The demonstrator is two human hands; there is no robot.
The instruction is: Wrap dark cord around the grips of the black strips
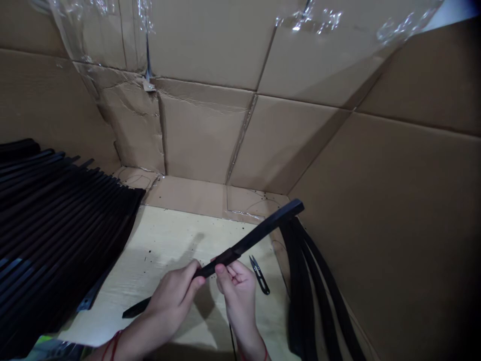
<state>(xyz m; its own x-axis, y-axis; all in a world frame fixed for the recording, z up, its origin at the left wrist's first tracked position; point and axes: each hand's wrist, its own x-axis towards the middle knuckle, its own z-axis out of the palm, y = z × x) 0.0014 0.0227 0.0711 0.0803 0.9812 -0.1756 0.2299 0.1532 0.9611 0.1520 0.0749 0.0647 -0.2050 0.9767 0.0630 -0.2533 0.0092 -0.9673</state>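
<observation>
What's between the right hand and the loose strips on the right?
Head view: only small black snips on the pale board, close beside the right hand gripping the long strip.

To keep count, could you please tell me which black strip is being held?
The strip slanting between the left hand and right hand; the left stack and right bundle lie untouched.

Bare bench (165,250) lies open ahead of the left hand (173,296) and right hand (238,288), up to the cardboard wall (203,135). A stack of black strips (56,215) closes the left side. On the right, thread snips (259,273) lie just beside the right hand, and loose black strips (319,296) lean against the cardboard side panel (406,225).
</observation>
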